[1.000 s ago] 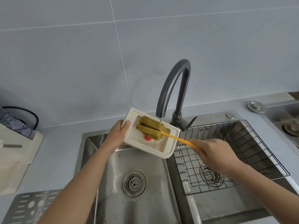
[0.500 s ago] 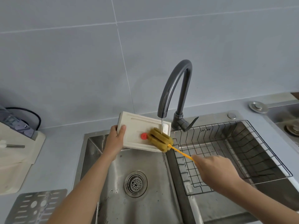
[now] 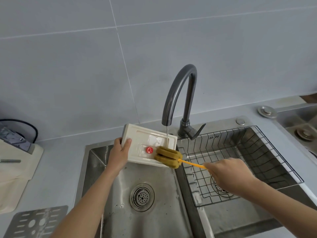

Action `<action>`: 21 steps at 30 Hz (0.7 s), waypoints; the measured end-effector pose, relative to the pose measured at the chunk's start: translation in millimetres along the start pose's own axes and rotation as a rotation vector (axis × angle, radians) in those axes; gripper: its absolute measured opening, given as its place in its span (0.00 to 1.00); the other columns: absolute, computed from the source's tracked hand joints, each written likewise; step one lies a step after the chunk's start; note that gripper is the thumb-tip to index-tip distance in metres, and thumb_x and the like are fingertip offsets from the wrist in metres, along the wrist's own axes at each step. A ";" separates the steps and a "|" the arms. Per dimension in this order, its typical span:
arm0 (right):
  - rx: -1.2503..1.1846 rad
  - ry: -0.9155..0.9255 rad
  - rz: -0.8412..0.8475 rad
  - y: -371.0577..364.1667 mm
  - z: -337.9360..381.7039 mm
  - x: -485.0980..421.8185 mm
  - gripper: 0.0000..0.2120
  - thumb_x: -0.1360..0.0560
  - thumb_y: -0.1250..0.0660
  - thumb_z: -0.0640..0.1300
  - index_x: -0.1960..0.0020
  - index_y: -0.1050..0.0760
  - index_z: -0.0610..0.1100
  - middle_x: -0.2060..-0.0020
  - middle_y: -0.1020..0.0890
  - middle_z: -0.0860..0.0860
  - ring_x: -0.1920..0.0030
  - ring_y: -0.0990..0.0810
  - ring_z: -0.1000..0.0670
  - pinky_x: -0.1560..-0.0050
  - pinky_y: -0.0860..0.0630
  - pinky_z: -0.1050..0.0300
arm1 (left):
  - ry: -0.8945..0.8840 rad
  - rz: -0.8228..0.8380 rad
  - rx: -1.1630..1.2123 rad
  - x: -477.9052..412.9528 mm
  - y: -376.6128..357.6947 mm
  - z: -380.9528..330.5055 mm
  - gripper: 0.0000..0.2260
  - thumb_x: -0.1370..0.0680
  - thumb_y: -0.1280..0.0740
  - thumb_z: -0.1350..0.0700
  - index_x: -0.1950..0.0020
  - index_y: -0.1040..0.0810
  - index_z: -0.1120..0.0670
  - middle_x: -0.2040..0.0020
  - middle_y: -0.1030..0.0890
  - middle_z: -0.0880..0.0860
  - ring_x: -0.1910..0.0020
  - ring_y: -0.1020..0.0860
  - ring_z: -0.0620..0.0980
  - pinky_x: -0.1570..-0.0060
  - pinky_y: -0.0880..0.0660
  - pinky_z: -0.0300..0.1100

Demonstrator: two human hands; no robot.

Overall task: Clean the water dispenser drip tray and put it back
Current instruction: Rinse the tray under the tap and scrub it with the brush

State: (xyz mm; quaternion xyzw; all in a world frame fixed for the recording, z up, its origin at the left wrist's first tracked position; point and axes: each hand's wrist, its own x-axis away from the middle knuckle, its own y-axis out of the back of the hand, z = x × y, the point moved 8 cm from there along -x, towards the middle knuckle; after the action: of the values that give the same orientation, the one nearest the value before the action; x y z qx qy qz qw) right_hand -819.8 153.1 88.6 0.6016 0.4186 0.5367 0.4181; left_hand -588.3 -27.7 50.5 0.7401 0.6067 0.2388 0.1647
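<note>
My left hand (image 3: 120, 154) grips the left end of a cream drip tray (image 3: 142, 137), held over the left sink basin under the dark curved tap (image 3: 178, 93). A thin stream of water falls from the spout onto the tray. The tray shows its flat side with a small red float (image 3: 149, 149). My right hand (image 3: 228, 174) holds the orange handle of a sponge brush; its brown-yellow sponge head (image 3: 168, 157) presses on the tray's right front corner.
Double steel sink (image 3: 96, 162) with a drain (image 3: 142, 197) in the left basin and a wire rack (image 3: 248, 162) in the right one. A perforated metal grille (image 3: 36, 222) lies at the lower left of the counter, a cream appliance (image 3: 15, 174) stands further left.
The tray was turned over from its hollow side to its flat side and moved left. The sponge head slid from inside the tray to its right front corner.
</note>
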 end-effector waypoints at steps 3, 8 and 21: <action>-0.012 0.003 0.002 7.1 -1.3 5.3 0.13 0.20 0.50 0.44 0.40 0.31 0.51 0.66 0.29 0.53 0.65 0.27 0.49 0.69 0.36 0.61 | -0.015 -0.004 -0.038 1.4 3.3 -0.3 0.19 0.20 0.44 0.50 0.36 0.34 0.62 0.50 0.27 0.53 0.52 0.28 0.51 0.61 0.32 0.41; -0.118 -0.058 -0.077 32.1 -20.0 11.6 0.12 0.21 0.48 0.50 0.49 0.26 0.52 0.73 0.32 0.55 0.69 0.31 0.54 0.69 0.36 0.63 | -0.040 -0.023 -0.075 6.4 13.0 -1.7 0.19 0.20 0.44 0.51 0.36 0.34 0.63 0.49 0.26 0.54 0.51 0.26 0.53 0.56 0.33 0.44; 0.066 -0.025 -0.095 27.2 16.7 3.8 0.16 0.24 0.48 0.37 0.38 0.34 0.47 0.62 0.23 0.51 0.64 0.29 0.46 0.75 0.47 0.61 | -0.107 -0.062 -0.050 13.6 15.2 -20.7 0.19 0.21 0.43 0.52 0.35 0.35 0.63 0.50 0.27 0.53 0.53 0.27 0.52 0.55 0.32 0.43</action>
State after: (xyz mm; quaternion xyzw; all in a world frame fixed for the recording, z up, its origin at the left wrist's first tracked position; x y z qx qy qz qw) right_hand -801.3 147.7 114.4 0.6011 0.4588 0.4946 0.4284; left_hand -585.2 -18.6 77.8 0.7285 0.6133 0.2088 0.2227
